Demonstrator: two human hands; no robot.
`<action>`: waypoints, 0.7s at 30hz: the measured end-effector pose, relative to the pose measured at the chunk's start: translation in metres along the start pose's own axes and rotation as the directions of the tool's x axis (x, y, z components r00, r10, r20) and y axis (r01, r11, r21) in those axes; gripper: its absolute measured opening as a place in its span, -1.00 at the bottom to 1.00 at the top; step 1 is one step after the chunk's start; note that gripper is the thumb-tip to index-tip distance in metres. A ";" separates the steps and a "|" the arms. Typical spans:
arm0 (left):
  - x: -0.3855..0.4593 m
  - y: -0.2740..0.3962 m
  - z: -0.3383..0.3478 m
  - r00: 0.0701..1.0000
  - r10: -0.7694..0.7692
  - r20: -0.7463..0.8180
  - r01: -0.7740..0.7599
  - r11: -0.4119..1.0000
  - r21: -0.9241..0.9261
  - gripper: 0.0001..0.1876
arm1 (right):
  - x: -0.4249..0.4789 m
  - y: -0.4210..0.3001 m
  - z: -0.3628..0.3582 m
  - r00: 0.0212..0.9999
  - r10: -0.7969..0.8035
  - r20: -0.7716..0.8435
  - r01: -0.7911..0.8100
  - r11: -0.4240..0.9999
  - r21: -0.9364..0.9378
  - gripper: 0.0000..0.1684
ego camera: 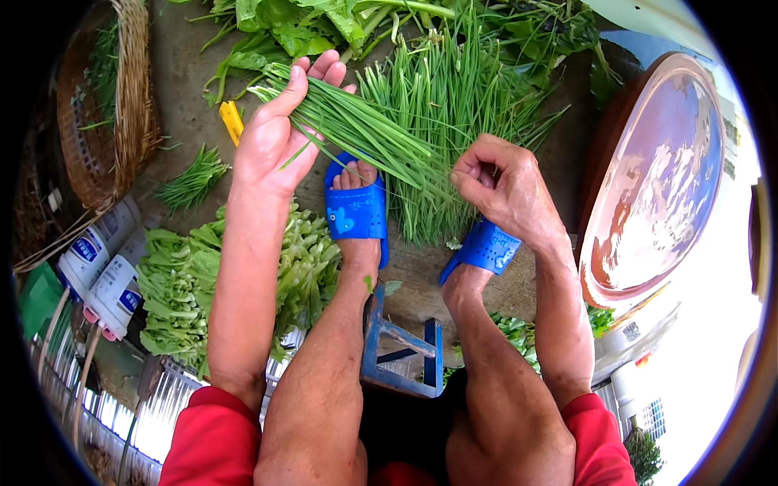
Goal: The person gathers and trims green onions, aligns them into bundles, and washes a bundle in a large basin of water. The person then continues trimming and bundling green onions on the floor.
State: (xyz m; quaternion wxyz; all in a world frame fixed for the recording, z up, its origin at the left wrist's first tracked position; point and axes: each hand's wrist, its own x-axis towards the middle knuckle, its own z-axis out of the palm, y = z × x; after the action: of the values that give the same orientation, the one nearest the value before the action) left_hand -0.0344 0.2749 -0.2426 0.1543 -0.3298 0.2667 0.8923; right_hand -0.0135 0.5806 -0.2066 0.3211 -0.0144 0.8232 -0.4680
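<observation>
My left hand (276, 130), palm up, holds a bunch of green chives (358, 127) near its pale cut ends, the thumb laid over them. The leaf tips of the bunch point to the right. At those tips is my right hand (495, 182), thumb and forefinger pinched together; whether a blade is between them I cannot tell. Under and behind the bunch lies a large heap of chives (437, 91) on the concrete floor. A small bundle of chives (193, 181) rests on the floor left of my left forearm.
A yellow-handled tool (231, 121) lies beside my left wrist. Leafy greens (292, 27) lie at the top, lettuce-like greens (176, 291) at lower left. Wicker basket (134, 91) and white buckets (112, 285) stand left; a large brown basin (656, 182) with water stands right. Blue stool (404, 358) below.
</observation>
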 end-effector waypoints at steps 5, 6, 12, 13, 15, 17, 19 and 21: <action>-0.041 0.015 0.016 0.995 0.001 0.099 -0.009 0.996 0.085 -0.76 | -0.025 0.028 -0.032 0.948 0.151 -0.280 -0.271 0.843 -0.464 -0.81; -0.055 0.024 0.013 0.983 -0.003 0.183 -0.024 0.989 0.143 -0.75 | -0.022 0.035 -0.037 0.934 0.301 -0.192 -0.356 0.745 -0.564 -0.85; -0.095 0.041 -0.002 1.000 -0.020 -0.021 0.027 0.892 0.452 -0.71 | -0.002 0.011 0.004 0.929 -0.092 -0.359 -0.072 0.906 -0.417 -0.53; -0.094 0.036 -0.004 0.986 0.027 -0.164 0.061 0.858 0.510 -0.71 | 0.004 0.007 0.008 0.923 -0.013 -0.383 -0.098 0.958 -0.268 -0.63; -0.083 0.019 -0.012 0.961 0.031 -0.273 0.106 0.875 0.473 -0.73 | 0.023 -0.003 0.019 0.936 -0.039 -0.349 -0.023 0.985 -0.172 -0.81; -0.071 -0.001 -0.014 0.967 -0.013 -0.255 0.137 0.869 0.475 -0.71 | 0.042 -0.012 0.029 0.922 -0.163 -0.350 0.104 0.978 -0.181 -0.84; -0.058 -0.022 -0.008 0.975 0.003 -0.223 0.131 0.804 0.580 -0.68 | 0.061 -0.015 0.036 0.938 -0.170 -0.301 0.099 0.967 -0.236 -0.80; -0.045 -0.039 0.005 0.979 0.012 -0.204 0.109 0.815 0.569 -0.67 | 0.077 -0.007 0.046 0.938 -0.204 -0.280 0.098 0.932 -0.349 -0.77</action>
State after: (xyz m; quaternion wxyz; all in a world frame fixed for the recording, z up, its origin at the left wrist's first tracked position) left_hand 0.0141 0.3053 -0.2237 0.2423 -0.3614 0.5301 0.7278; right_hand -0.0518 0.5162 -0.2570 0.1428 -0.0578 0.9264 -0.3436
